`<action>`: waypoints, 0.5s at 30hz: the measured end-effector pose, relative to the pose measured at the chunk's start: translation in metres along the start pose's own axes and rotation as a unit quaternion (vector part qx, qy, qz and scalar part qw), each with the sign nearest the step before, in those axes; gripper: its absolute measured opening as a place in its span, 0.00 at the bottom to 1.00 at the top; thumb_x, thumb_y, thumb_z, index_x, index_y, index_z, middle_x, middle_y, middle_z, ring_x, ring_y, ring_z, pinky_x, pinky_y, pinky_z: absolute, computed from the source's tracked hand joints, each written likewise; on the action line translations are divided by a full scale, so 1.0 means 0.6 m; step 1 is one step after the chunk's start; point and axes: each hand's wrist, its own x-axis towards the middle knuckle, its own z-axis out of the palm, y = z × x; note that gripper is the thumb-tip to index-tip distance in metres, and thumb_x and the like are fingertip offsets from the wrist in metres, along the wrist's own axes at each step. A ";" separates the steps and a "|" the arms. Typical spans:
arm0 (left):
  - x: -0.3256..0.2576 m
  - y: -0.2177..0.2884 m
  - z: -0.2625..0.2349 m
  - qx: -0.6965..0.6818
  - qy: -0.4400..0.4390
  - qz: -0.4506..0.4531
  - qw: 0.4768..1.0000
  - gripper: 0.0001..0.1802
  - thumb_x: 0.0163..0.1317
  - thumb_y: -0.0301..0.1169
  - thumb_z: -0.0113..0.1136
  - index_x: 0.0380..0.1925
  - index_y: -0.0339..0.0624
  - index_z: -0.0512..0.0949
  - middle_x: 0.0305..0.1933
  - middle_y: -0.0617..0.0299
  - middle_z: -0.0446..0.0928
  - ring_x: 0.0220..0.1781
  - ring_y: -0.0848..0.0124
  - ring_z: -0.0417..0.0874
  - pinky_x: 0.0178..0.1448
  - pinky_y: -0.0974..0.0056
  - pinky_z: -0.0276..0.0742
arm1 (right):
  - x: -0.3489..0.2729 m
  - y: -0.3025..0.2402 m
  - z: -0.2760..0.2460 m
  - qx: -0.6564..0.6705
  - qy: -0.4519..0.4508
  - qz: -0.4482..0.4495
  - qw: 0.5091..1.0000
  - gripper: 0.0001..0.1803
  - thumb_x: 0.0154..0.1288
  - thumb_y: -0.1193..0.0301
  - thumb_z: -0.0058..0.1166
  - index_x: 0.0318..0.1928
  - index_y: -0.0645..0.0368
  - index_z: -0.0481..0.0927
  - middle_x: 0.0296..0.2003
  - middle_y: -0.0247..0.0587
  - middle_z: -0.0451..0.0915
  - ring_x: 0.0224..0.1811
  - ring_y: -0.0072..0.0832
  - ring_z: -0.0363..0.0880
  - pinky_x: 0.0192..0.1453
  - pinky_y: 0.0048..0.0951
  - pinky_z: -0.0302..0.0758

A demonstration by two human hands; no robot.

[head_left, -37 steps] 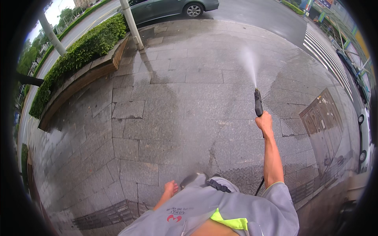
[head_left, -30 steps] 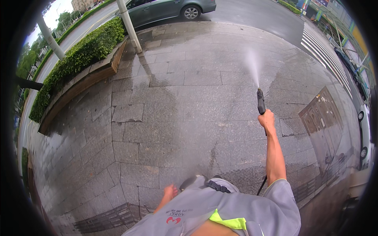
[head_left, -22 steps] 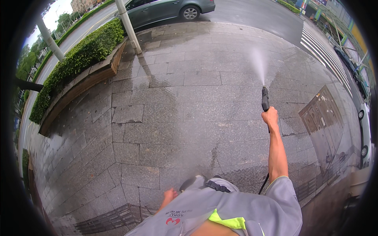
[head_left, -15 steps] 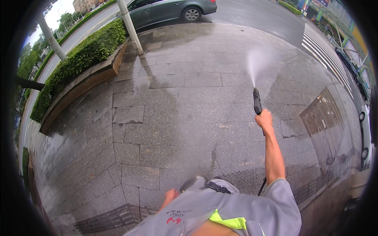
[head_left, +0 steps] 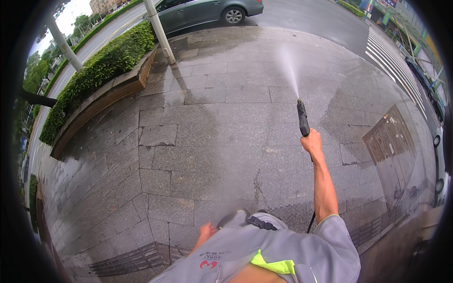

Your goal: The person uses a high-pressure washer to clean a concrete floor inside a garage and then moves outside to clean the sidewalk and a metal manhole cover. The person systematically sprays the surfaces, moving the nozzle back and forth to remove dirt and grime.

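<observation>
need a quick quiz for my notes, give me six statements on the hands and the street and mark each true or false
1. The right hand grips a black spray gun. True.
2. Both hands are on the spray gun. False: the left hand is apart from it, low in the picture.
3. White spray fans out from the spray gun's tip. True.
4. The car at the top is bright red. False: the car is grey.
5. A striped crosswalk shows at the upper right. True.
6. The paving is dry all over. False: the paving has dark wet patches.
</observation>
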 end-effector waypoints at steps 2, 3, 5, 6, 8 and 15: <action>0.013 -0.016 -0.009 0.033 -0.011 0.008 0.999 0.21 0.74 0.41 0.58 0.58 0.38 0.75 0.50 0.52 0.84 0.46 0.56 0.88 0.47 0.51 0.86 | -0.006 0.003 -0.009 0.003 0.011 0.000 1.000 0.17 0.56 0.74 0.53 0.46 0.65 0.84 0.43 0.65 0.86 0.51 0.62 0.84 0.57 0.55 0.79; 0.020 -0.022 -0.013 0.045 -0.012 0.011 0.999 0.21 0.74 0.41 0.58 0.58 0.38 0.75 0.50 0.52 0.84 0.46 0.56 0.88 0.47 0.51 0.86 | -0.010 0.004 -0.013 0.005 0.014 0.005 1.000 0.17 0.56 0.74 0.53 0.46 0.65 0.84 0.43 0.65 0.86 0.51 0.62 0.84 0.57 0.55 0.79; 0.025 -0.029 -0.017 0.064 -0.017 0.017 0.998 0.21 0.74 0.41 0.58 0.58 0.37 0.76 0.49 0.52 0.84 0.46 0.57 0.87 0.47 0.51 0.86 | -0.017 0.003 -0.023 0.008 0.020 0.014 1.000 0.17 0.56 0.73 0.53 0.45 0.64 0.84 0.43 0.66 0.86 0.51 0.62 0.84 0.57 0.55 0.79; 0.028 -0.032 -0.020 0.072 -0.021 0.020 0.997 0.21 0.74 0.41 0.58 0.57 0.37 0.76 0.49 0.52 0.84 0.46 0.57 0.87 0.47 0.51 0.86 | -0.019 0.006 -0.025 0.007 0.021 0.013 1.000 0.17 0.56 0.73 0.53 0.45 0.64 0.84 0.43 0.66 0.86 0.51 0.62 0.84 0.57 0.55 0.79; 0.025 -0.026 -0.017 0.091 -0.030 0.032 0.995 0.21 0.74 0.41 0.58 0.57 0.36 0.76 0.49 0.52 0.84 0.46 0.57 0.87 0.46 0.51 0.86 | -0.020 0.012 -0.030 0.004 0.024 0.009 1.000 0.16 0.56 0.73 0.53 0.45 0.64 0.84 0.43 0.66 0.86 0.51 0.62 0.84 0.57 0.56 0.79; 0.015 0.026 0.019 0.044 -0.039 0.036 0.998 0.21 0.75 0.41 0.57 0.55 0.34 0.77 0.48 0.51 0.84 0.46 0.58 0.87 0.46 0.52 0.85 | -0.038 -0.006 -0.048 0.004 0.005 -0.026 1.000 0.15 0.54 0.74 0.53 0.42 0.65 0.84 0.42 0.66 0.85 0.49 0.63 0.84 0.55 0.56 0.79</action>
